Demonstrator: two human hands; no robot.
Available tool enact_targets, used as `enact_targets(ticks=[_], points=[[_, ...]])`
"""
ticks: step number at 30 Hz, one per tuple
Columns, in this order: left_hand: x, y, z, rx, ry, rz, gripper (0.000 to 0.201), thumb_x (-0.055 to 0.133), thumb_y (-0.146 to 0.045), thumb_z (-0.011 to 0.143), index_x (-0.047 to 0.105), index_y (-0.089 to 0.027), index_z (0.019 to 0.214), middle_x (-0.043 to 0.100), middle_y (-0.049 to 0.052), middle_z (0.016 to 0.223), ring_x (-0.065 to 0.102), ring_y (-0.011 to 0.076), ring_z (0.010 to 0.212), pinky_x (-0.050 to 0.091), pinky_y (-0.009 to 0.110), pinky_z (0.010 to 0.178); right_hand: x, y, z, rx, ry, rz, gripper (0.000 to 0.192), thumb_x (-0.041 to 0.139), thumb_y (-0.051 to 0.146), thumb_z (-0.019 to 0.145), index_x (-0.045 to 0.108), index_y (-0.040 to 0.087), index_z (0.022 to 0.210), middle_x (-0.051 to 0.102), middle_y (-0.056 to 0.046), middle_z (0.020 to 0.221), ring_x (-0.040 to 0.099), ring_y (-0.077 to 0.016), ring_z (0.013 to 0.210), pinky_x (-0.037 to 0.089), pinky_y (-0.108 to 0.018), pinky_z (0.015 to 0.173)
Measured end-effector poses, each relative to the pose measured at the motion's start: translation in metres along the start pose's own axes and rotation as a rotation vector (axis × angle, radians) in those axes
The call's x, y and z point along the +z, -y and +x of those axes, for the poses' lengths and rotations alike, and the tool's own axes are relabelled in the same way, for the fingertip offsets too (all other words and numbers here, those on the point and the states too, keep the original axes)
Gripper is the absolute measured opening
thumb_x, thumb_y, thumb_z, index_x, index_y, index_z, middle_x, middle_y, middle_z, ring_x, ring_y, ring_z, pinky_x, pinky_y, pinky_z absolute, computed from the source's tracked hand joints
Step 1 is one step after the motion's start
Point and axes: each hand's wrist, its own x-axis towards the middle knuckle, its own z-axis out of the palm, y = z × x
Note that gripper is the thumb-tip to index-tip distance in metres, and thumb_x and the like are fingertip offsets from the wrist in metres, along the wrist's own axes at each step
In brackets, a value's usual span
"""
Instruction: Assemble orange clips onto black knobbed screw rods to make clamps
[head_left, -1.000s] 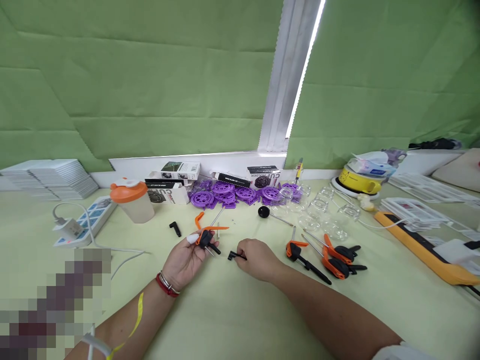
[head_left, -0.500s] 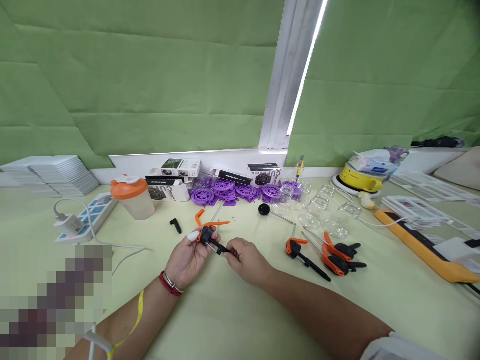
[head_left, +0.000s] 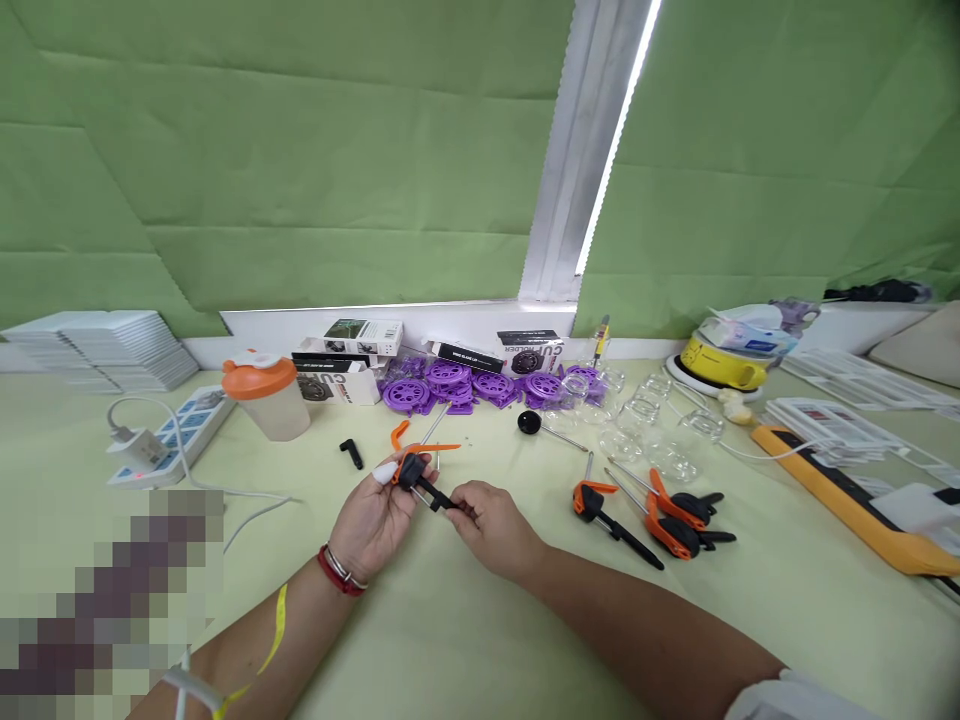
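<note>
Your left hand [head_left: 375, 515] pinches the light, stiff clamp [head_left: 415, 472] by its body while your right hand [head_left: 491, 520] fingers close on its thin black bar, likely slippery.

light: bright, even daylight | glare: blind gap [head_left: 611, 150] | shadows: faint | edges: wide-angle warped, soft

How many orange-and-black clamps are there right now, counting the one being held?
4, possibly more hidden. One clamp is held between the left hand and right hand; three lie on the table right of the hands.
</note>
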Motion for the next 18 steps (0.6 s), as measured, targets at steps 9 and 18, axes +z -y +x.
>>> enact_targets(ticks=[9,18], points=[[-0.005,0.004,0.005,0.028,0.022,0.042,0.028,0.042,-0.010,0.086,0.063,-0.010,0.105,0.069,0.011,0.086,0.067,0.0190,0.076,0.056,0.041,0.082,0.009,0.001,-0.002,0.098,0.026,0.122,0.008,0.054,0.019,0.079,0.055,0.017,0.071,0.052,0.002,0.066,0.046,-0.0095,0.060,0.036,-0.020,0.056],[-0.002,0.008,0.002,0.065,-0.037,0.029,0.023,0.043,-0.014,0.085,0.066,-0.010,0.086,0.069,0.010,0.080,0.066,0.0183,0.071,0.056,0.041,0.084,0.014,0.007,-0.003,0.094,0.018,0.083,0.010,0.056,0.017,0.077,0.053,0.018,0.068,0.054,0.001,0.068,0.048,-0.0105,0.063,0.037,-0.020,0.057]])
